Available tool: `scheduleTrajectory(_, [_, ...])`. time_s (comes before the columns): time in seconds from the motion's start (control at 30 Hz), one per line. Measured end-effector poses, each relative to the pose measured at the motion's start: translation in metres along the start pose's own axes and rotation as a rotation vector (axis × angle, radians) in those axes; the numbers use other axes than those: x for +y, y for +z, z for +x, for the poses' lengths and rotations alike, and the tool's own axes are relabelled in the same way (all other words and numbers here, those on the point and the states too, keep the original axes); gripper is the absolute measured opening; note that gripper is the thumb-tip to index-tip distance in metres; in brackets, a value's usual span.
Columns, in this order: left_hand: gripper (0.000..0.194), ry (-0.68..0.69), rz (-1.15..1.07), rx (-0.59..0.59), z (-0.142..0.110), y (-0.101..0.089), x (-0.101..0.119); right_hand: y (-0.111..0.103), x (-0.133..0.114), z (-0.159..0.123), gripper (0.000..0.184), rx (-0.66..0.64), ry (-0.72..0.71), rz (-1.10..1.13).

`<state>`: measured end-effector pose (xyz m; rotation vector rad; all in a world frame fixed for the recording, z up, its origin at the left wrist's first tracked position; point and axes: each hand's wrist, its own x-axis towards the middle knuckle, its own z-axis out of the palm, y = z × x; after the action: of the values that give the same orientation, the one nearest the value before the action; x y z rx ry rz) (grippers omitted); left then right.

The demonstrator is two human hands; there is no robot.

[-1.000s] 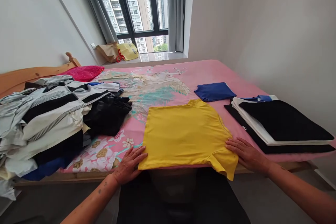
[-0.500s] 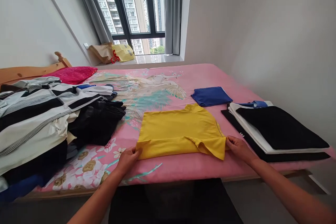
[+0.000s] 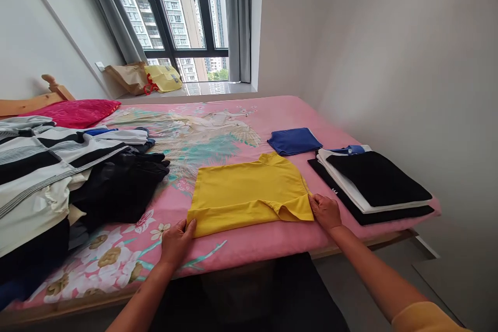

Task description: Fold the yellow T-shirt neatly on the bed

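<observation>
A yellow shirt point(image 3: 237, 189) lies on the bed with its collar toward the right and its near side folded over in a long strip. My left hand point(image 3: 177, 241) is closed at the near left corner, thumb and fingers gripping the hem. At the sleeve end on the right, my right hand point(image 3: 326, 212) pinches the fabric edge. The sleeve bulges slightly, leaving a small open fold by that hand. Parts of the fingertips are hidden against the cloth.
A heap of unfolded clothes point(image 3: 42, 181) covers the bed's left side. Folded clothes are stacked at right, a black garment point(image 3: 379, 179) on top. A folded blue garment point(image 3: 294, 141) lies behind the shirt. Paper bags point(image 3: 130, 78) stand by the window. The pink bedsheet point(image 3: 249, 244) reaches the near edge.
The view has turned slightly right, so things sit further left. Both hands stay at the shirt's two ends; the near right sleeve edge lies a little flatter and the right hand is closer against it.
</observation>
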<state>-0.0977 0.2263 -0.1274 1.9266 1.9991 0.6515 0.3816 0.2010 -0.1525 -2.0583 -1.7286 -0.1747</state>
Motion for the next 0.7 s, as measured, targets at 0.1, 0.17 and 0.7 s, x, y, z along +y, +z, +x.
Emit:
scheduleTrajectory(0.1, [0.040, 0.057, -0.041, 0.071, -0.005, 0.000, -0.001, -0.002, 0.003, -0.001, 0.050, 0.029, -0.032, 0.040])
scheduleTrajectory(0.17, [0.041, 0.095, -0.053, 0.097, -0.010, -0.003, -0.003, -0.006, 0.005, -0.005, 0.050, 0.039, -0.064, 0.058])
scheduleTrajectory(0.7, [0.034, -0.038, 0.274, -0.018, -0.033, -0.013, 0.000, -0.009, 0.008, -0.030, 0.042, -0.074, -0.071, 0.005])
